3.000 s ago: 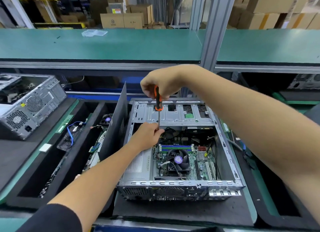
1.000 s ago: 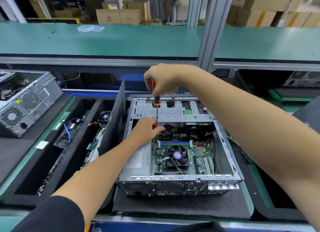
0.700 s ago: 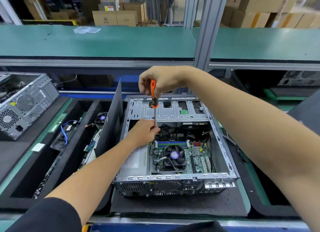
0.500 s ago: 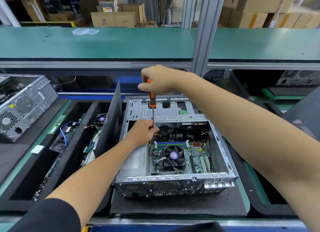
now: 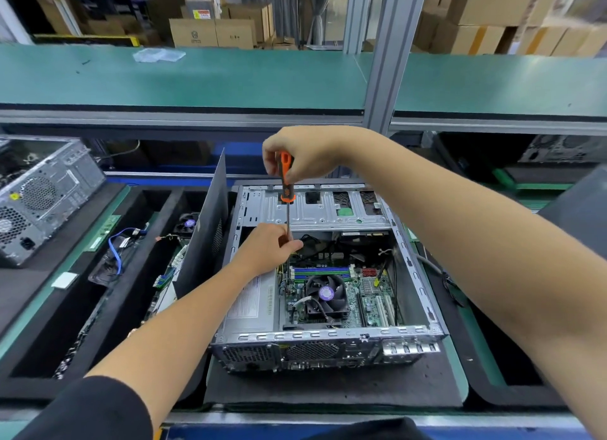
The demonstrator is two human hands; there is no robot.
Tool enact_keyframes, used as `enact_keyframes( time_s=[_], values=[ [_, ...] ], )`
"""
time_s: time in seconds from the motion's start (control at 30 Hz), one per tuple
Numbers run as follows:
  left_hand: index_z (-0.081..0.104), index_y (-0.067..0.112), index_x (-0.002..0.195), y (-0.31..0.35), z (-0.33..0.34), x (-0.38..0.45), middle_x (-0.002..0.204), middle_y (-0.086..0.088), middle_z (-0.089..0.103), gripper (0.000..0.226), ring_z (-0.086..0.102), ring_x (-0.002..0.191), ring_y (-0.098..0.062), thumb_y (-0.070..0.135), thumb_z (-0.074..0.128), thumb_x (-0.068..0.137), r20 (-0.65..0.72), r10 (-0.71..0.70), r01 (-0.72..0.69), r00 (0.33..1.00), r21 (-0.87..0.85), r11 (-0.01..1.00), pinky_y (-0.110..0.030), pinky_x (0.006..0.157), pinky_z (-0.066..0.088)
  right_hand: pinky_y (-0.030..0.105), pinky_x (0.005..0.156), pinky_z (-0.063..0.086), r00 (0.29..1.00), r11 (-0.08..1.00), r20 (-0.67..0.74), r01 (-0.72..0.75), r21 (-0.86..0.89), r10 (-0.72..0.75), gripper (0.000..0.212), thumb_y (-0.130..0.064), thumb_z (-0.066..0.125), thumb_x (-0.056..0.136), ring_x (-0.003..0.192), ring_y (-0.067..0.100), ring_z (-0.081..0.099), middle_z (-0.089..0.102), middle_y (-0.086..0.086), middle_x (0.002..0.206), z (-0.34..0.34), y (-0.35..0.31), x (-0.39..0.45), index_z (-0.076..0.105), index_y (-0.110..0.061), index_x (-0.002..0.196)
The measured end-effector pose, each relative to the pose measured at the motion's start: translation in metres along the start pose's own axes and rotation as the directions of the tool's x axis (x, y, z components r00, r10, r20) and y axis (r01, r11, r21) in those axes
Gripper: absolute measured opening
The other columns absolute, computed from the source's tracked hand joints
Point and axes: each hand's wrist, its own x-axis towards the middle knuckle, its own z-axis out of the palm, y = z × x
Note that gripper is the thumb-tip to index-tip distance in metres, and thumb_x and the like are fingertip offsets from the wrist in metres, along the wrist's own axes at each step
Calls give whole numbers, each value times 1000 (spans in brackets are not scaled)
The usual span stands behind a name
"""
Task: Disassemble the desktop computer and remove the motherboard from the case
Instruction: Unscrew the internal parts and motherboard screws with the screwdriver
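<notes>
An open silver desktop case (image 5: 328,337) lies on a black mat in front of me. Inside it sits the green motherboard (image 5: 361,291) with a black CPU fan (image 5: 325,295) and a grey power supply (image 5: 253,305) at the left. My right hand (image 5: 305,157) grips the orange handle of a screwdriver (image 5: 286,183) held upright over the case's left rear. My left hand (image 5: 272,249) pinches the screwdriver's thin shaft low down, above the board's far left corner. The tip is hidden behind my fingers.
A dark side panel (image 5: 207,229) stands upright against the case's left side. Black foam trays (image 5: 98,275) at the left hold cables and removed parts. Another silver computer case (image 5: 39,196) lies at far left. A green shelf (image 5: 197,78) runs across above.
My right hand has shifted its fingers round the screwdriver handle several times while the shaft stayed upright. My left hand has kept pinching the shaft at the same spot.
</notes>
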Motion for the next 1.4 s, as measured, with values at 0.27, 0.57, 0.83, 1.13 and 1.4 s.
enact_keyframes(
  time_s=[0.27,0.57,0.83,1.13,1.4],
  values=[
    [70,0,72,0,1,0,69,-5,68,32,64,60,-25,22,61,93,18,-7,8,1000,-45,999,-44,63,53,23,57,53,992,961,-5,-122,249,127,30,-31,62,91,80,18,68,60,1,96,2,0,-1,50,-14,113],
    [64,6,62,-3,1,2,57,-7,60,39,46,42,-13,33,66,89,-18,4,-4,1000,-10,1000,-18,43,37,24,50,48,965,969,-103,-245,-15,243,17,-21,57,88,53,19,69,67,10,70,7,-9,13,52,-8,79],
    [71,8,74,0,0,2,72,13,65,23,61,63,-8,24,65,88,51,42,-41,998,-20,999,-20,61,49,28,57,48,996,995,2,-88,50,88,24,1,58,73,75,19,60,66,5,88,0,-10,9,61,-10,94],
    [64,-9,67,-8,5,8,85,3,70,35,53,46,4,16,63,91,78,-12,13,997,-15,1000,-8,44,35,29,48,29,950,932,-254,-250,-261,184,41,-46,52,90,57,18,45,48,3,67,9,1,18,42,-14,68],
    [64,4,66,-7,2,6,62,-5,60,38,54,53,-14,37,70,84,17,-9,8,1000,49,999,-18,50,38,25,54,39,995,987,6,-97,-131,99,25,1,53,75,67,13,54,64,1,81,-5,-11,8,66,-8,94]
  ],
)
